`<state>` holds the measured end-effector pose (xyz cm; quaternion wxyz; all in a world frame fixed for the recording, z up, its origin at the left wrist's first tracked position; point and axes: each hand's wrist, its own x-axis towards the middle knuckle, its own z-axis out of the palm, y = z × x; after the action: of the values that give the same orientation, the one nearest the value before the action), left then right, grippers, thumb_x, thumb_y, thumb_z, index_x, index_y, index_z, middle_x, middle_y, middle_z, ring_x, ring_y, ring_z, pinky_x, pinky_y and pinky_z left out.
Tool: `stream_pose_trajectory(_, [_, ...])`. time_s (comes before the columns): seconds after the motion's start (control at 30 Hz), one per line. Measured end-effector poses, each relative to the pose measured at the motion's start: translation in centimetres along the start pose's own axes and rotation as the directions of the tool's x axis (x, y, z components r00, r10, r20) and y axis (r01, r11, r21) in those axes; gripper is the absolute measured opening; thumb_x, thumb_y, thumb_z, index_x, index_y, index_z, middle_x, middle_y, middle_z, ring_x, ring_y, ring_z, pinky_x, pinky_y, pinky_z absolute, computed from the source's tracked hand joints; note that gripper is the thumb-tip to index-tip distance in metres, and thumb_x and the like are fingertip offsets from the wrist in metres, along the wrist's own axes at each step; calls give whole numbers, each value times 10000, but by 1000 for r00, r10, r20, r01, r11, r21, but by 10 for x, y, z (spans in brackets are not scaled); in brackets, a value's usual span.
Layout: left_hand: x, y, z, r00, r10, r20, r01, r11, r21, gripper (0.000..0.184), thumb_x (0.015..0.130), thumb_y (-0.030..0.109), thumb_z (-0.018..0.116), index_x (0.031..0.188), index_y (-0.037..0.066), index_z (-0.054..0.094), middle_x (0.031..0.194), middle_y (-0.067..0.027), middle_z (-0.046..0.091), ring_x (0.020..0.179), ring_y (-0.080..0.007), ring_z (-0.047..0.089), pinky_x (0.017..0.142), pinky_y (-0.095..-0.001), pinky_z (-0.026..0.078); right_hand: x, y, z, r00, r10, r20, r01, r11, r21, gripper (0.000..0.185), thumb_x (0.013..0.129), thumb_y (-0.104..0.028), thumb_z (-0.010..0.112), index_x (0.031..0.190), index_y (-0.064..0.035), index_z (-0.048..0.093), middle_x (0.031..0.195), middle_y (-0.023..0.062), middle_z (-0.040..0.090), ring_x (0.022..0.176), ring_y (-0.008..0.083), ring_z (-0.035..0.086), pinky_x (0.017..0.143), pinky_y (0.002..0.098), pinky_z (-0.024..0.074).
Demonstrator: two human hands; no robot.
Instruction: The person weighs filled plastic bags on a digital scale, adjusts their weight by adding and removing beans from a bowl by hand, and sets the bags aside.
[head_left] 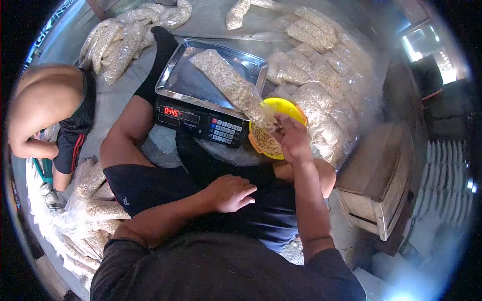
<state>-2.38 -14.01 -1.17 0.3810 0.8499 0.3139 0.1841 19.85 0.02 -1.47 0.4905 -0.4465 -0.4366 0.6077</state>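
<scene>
A digital scale [193,123] with a steel tray [173,80] stands in front of me; its red display reads 0.445. Across the tray lies a long clear plastic bag [221,76] filled with small pale pieces, its loose end reaching over a yellow basin [282,104]. My right hand [292,138] is at that loose end, fingers bent and closed on the plastic; the fingertips are partly hidden. Loose tan pieces [266,140] lie inside the basin below. Over my lap rests my left hand [232,194], holding nothing, with its fingers apart.
Filled bags [319,75] are heaped at the right, with more bags [123,42] at the back left and others [95,210] beside my left leg. Another person [50,110] sits bent over at the left. A wooden box [374,175] stands to the right.
</scene>
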Motion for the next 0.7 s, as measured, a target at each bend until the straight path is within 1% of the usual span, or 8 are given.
stream_pose_trajectory(0.03, [0, 3, -5, 1000, 20, -2, -20, 999, 26, 404, 930, 361, 675, 1166, 33, 668, 925, -153, 685, 855, -365, 678, 748, -490, 539, 10, -8, 2, 1000, 11, -19, -14, 983, -186, 246, 1034, -183, 597, 1187, 0, 656, 1109, 64, 672, 979, 164, 655, 877, 309, 566])
stream_pose_trajectory(0.1, [-2, 1, -11, 999, 23, -27, -22, 998, 55, 387, 936, 357, 677, 1153, 37, 670, 916, -151, 682, 844, -367, 677, 732, -489, 540, 13, -31, 19, 945, 199, -259, -239, 962, -133, 266, 1053, -198, 566, 1168, 23, 657, 1052, 70, 671, 942, 146, 650, 823, 284, 566])
stream_pose_trajectory(0.2, [-14, -12, -6, 992, -91, -86, 82, 991, -105, 321, 946, 343, 655, 1078, 50, 656, 905, -139, 663, 884, -354, 674, 761, -478, 533, 10, -26, -5, 979, 11, -202, -72, 954, -293, 274, 1067, -193, 538, 1158, 38, 654, 1005, 70, 670, 889, 134, 649, 805, 278, 567])
stream_pose_trajectory(0.33, [-2, -11, -19, 988, -153, -13, 152, 988, -37, 374, 934, 357, 693, 1150, 53, 670, 878, -153, 667, 813, -358, 674, 704, -479, 532, 13, -45, 25, 892, -408, -194, 293, 849, -439, 249, 1064, -175, 536, 1097, 17, 691, 925, 99, 716, 805, 172, 682, 756, 319, 555])
stream_pose_trajectory(0.4, [5, -5, -18, 993, -86, -79, 84, 996, -29, 367, 927, 336, 701, 1141, 40, 667, 885, -157, 670, 819, -366, 673, 708, -480, 533, 26, -19, 11, 853, -512, 97, 288, 308, -907, 232, 1016, -176, 587, 1113, 10, 686, 966, 210, 719, 865, 344, 708, 820, 411, 559])
stream_pose_trajectory(0.43, [7, -11, -10, 992, -41, -120, 39, 999, -21, 367, 925, 332, 703, 1142, 38, 666, 887, -158, 671, 821, -369, 673, 709, -482, 532, 26, 7, -6, 941, -323, 101, 155, 147, -977, 263, 962, -205, 639, 1118, 1, 689, 1039, 279, 687, 970, 447, 673, 873, 474, 541])
stream_pose_trajectory(0.53, [3, -12, -10, 991, -46, -122, 49, 999, 24, 363, 924, 322, 703, 1140, 33, 664, 896, -160, 674, 832, -381, 671, 718, -489, 533, 24, 23, -7, 991, -118, -69, -17, 394, -919, 347, 936, -243, 673, 1193, -8, 676, 1104, 212, 720, 1008, 317, 714, 911, 406, 545])
stream_pose_trajectory(0.7, [2, -16, 0, 989, -136, -53, 137, 990, 15, 370, 927, 339, 700, 1142, 41, 658, 860, -146, 661, 832, -366, 672, 709, -478, 534, 32, 10, -21, 998, -57, 36, 61, 539, -840, 383, 938, -268, 716, 1239, -36, 668, 1134, 152, 730, 1007, 271, 722, 910, 376, 555])
